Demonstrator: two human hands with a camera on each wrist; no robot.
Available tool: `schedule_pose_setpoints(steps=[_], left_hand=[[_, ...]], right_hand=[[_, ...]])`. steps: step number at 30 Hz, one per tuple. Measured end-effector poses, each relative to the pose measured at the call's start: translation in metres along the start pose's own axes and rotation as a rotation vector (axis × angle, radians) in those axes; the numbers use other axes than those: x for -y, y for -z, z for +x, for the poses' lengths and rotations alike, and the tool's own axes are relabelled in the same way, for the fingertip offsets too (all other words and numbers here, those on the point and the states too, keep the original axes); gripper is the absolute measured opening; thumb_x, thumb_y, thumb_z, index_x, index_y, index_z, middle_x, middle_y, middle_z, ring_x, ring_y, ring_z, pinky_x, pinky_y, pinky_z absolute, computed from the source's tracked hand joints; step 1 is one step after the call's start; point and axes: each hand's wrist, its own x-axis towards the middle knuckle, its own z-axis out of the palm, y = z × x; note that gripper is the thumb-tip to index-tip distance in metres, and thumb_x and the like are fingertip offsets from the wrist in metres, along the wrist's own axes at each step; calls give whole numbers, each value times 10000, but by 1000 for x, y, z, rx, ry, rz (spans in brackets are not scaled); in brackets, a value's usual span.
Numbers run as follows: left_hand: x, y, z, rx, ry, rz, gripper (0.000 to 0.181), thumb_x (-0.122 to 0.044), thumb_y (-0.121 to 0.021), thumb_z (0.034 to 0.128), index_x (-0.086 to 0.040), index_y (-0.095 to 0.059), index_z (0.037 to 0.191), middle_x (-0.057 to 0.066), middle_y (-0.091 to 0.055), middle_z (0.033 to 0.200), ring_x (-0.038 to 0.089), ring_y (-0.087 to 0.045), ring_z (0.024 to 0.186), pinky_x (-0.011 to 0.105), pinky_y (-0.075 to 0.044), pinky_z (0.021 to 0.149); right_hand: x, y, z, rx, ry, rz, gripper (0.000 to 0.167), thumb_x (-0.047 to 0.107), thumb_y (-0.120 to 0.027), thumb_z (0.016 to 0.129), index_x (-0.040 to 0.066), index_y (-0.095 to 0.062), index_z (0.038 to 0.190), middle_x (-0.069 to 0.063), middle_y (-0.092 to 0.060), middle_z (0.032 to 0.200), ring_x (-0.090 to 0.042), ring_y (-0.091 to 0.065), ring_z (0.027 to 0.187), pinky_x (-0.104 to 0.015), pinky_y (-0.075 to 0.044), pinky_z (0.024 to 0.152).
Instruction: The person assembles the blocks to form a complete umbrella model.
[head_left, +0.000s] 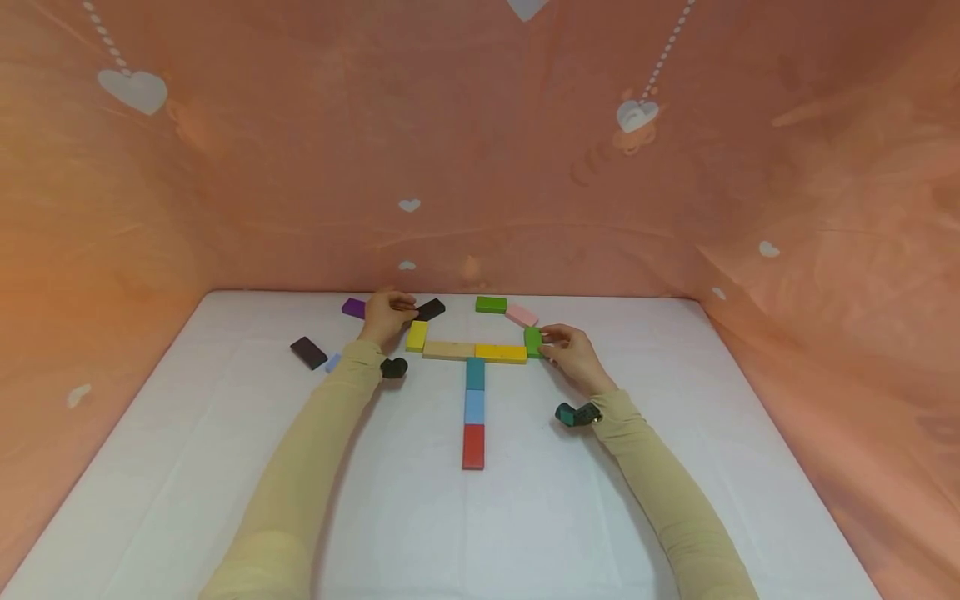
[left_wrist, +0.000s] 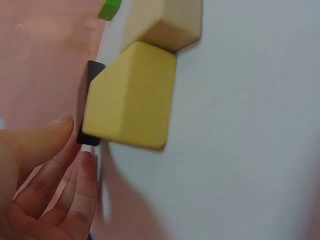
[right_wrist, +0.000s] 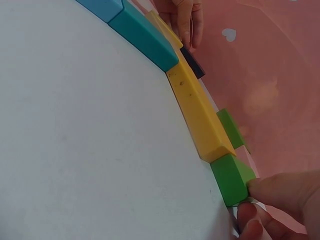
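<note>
In the head view the left hand pinches the near-left end of a black block; the left wrist view shows thumb and fingertips at that block's end, behind a yellow block. The right hand grips a green block, its thumb on the block's side in the right wrist view. Between the yellow and green blocks lie a wooden block and a yellow-orange block. Below their joint runs a column of teal, light blue and red blocks.
Another green block and a pink block lie at the back, right of centre. A purple block, a dark block and a partly hidden blue block lie left. Patterned fabric stands behind the white table.
</note>
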Motion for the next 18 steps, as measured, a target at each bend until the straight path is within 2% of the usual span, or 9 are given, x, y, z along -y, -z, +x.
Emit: schedule_pose_setpoints(steps=[5, 9, 14, 17, 18], left_hand=[[-5, 15, 0, 26, -35, -31, 262, 64, -645, 868, 150, -609, 1113, 289, -626, 1063, 377, -604, 991, 419, -517, 860], [-4, 36, 5, 78, -78, -18, 339, 29, -671, 862, 136, -580, 1171, 293, -613, 1105, 389, -599, 1008, 458, -517, 853], [6, 62, 9, 142, -136, 79, 433, 2, -704, 847, 86, -559, 1246, 276, -585, 1197, 390, -568, 1083, 441, -477, 927], [9, 75, 7, 171, -133, 128, 469, 12, -712, 836, 83, -539, 1266, 282, -563, 1231, 413, -533, 1127, 476, -440, 971], [10, 78, 6, 173, -116, 149, 481, 2, -718, 834, 71, -537, 1275, 274, -557, 1245, 413, -525, 1138, 485, -427, 983]], right_hand=[[0, 1, -1, 1, -11, -7, 366, 67, -608, 921, 19, -554, 1280, -167, -581, 1174, -231, -541, 890, -254, -495, 680], [2, 2, -2, -4, -6, -2, 369, 60, -612, 915, 11, -554, 1276, -172, -581, 1163, -226, -542, 865, -254, -490, 669], [4, 2, -2, 1, -3, 3, 374, 56, -608, 917, 0, -547, 1282, -180, -575, 1163, -210, -536, 853, -242, -486, 663], [4, 1, -2, 5, 0, 10, 379, 47, -609, 915, -10, -545, 1283, -192, -574, 1167, -211, -538, 846, -234, -483, 654], [4, 1, -2, 5, -3, 12, 377, 46, -611, 913, -8, -549, 1280, -191, -576, 1165, -212, -538, 845, -231, -482, 651]])
